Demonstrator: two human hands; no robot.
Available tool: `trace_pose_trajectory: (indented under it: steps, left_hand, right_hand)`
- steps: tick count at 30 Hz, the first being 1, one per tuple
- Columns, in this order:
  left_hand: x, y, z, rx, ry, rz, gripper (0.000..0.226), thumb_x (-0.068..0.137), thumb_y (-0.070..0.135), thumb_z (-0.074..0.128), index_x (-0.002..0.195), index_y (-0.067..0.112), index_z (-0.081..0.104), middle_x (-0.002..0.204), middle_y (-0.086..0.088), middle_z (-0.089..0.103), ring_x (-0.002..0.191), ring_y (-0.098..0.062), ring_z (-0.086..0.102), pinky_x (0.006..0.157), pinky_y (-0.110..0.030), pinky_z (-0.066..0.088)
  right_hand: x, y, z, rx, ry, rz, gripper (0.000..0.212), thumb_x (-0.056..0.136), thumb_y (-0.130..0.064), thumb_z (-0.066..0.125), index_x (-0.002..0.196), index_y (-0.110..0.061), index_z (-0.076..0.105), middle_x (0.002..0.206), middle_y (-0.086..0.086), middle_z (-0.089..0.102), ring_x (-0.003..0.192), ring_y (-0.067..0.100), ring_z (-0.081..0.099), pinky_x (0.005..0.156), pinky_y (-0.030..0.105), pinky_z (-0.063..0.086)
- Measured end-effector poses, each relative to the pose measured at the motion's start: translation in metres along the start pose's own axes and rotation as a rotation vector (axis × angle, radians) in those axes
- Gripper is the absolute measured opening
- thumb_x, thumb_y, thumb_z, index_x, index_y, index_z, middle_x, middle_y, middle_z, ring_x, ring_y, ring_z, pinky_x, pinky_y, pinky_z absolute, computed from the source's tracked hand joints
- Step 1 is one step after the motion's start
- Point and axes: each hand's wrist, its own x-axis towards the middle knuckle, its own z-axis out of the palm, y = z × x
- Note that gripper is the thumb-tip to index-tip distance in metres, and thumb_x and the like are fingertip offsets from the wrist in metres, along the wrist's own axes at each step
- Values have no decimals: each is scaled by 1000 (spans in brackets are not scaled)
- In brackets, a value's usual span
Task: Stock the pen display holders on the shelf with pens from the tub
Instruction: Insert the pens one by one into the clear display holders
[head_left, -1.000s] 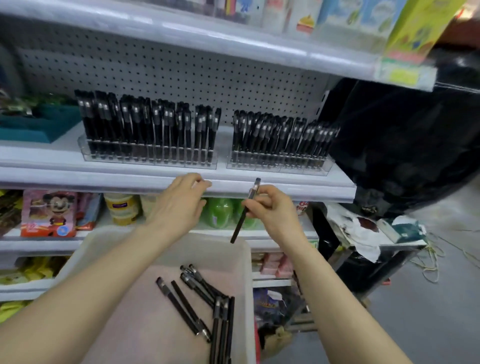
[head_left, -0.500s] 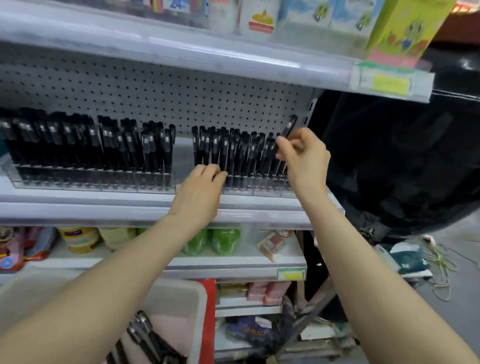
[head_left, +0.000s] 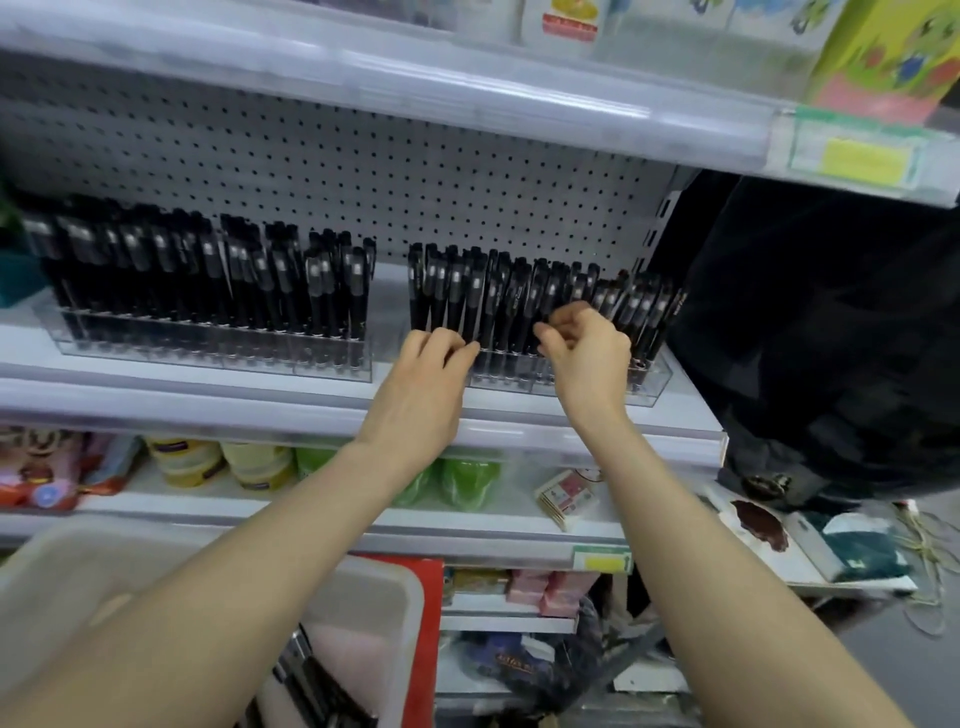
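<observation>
Black pens (head_left: 452, 296) are judged light, stiff and slick, best taken mid-barrel. They are packed in the holder (head_left: 649, 384) at frame centre, with spares in the tub (head_left: 395, 587) lower left. Right grip (head_left: 587, 348) is pinched narrow on one of the pens. Left grip (head_left: 431, 364) is relaxed, touching the row.

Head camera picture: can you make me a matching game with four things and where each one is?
Things
1. left hand
2. right hand
3. pale plastic tub
4. green round containers

Places
A. on the lower white shelf
B. bottom left, with loose black pens inside
C. at the left end of the right clear plastic pen holder
D. among the upright black pens in that holder's middle

Pairs: 1-C, 2-D, 3-B, 4-A
</observation>
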Motion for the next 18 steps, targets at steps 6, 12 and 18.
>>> trace_pose_trajectory:
  steps: [6,12,18]
  left_hand:
    - [1,-7,-11,-76,-49,39,49,91,3,59,139,6,49,130,-7,49,120,-26,40,98,-38,46]
    - [-36,-31,-33,-102,-46,50,41,92,11,59,133,12,56,130,-4,50,122,-24,43,92,-38,50]
    - [-113,-78,-51,-93,-52,29,35,84,14,69,119,12,65,113,-7,60,100,-31,56,79,-41,52]
  right_hand:
    - [-10,-3,1,24,20,26,13,90,-11,66,103,-8,66,90,-3,66,87,12,63,84,27,52]
    - [-38,-9,1,-9,63,57,35,92,-3,61,126,-11,58,107,0,65,96,12,60,88,23,48]
    - [-108,-30,25,-40,61,36,24,94,-14,59,118,-16,65,108,-3,68,91,10,61,88,34,51]
